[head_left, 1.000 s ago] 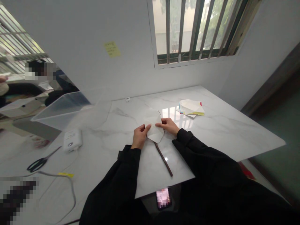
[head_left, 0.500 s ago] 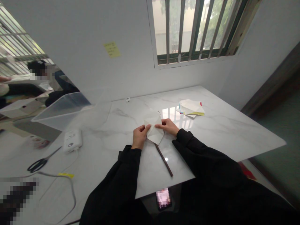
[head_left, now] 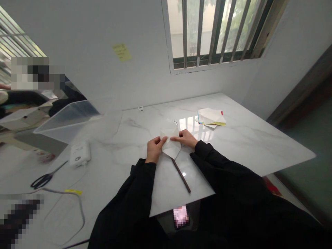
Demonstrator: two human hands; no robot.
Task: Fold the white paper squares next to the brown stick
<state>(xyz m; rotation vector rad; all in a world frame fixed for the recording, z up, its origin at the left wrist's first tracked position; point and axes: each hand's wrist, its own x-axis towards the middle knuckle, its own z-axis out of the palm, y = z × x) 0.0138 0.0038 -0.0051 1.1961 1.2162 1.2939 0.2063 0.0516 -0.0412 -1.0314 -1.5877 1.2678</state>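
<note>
On my feed, the thumb of the right hand has edged closer to that of the left hand, so I judge a fold is being pressed. Both hands pinch the folded white paper, which sits at the far end of the dark brown stick on the tabletop. Thumbs lie uppermost, nearly tip to tip; forearms reach in from either side of the stick.

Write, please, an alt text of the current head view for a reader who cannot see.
A person's left hand and right hand hold a folded white paper between them at a marbled white table. A thin dark stick lies nearer the person; scissors lie to the left, a paper pile beyond the right hand.
</note>
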